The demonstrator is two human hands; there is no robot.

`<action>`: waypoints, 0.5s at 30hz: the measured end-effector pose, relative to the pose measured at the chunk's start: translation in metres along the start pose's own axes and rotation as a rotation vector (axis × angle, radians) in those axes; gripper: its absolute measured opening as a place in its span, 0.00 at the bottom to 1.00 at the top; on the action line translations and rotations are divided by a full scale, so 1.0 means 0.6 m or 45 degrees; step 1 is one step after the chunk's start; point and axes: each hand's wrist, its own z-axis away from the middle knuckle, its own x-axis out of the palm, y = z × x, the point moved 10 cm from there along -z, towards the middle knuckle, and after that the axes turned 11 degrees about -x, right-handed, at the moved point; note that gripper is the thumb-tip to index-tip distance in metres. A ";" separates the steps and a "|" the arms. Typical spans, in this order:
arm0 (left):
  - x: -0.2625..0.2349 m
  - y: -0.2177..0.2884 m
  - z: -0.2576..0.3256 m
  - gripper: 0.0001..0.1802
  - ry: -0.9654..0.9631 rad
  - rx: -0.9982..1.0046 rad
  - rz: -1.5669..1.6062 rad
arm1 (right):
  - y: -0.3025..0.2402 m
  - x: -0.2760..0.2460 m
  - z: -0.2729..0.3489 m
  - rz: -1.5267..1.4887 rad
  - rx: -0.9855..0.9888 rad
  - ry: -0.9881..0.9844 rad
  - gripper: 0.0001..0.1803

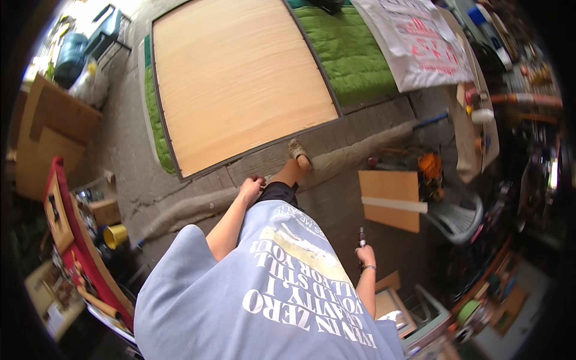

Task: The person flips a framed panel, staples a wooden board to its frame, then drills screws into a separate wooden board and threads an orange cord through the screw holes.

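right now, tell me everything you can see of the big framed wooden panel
The panel is a large, pale, wood-grained rectangle edged by a narrow dark frame. It lies flat, upper left of centre, seemingly on green quilted padding, which shows along its left and right sides. Its far edge runs partly out of view. A clog stands by its near edge; contact is unclear.

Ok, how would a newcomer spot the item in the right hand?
Find the pale-blue shirt in the lower middle, then the right hand beyond its right edge. The item is the slim dark object pointing up from that hand. The nearby wooden board is broad and flat; this is narrow and gripped.
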 end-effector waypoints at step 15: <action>0.228 0.161 -0.110 0.14 0.177 -0.139 1.146 | -1.035 -0.500 0.062 1.139 -2.112 -0.053 0.26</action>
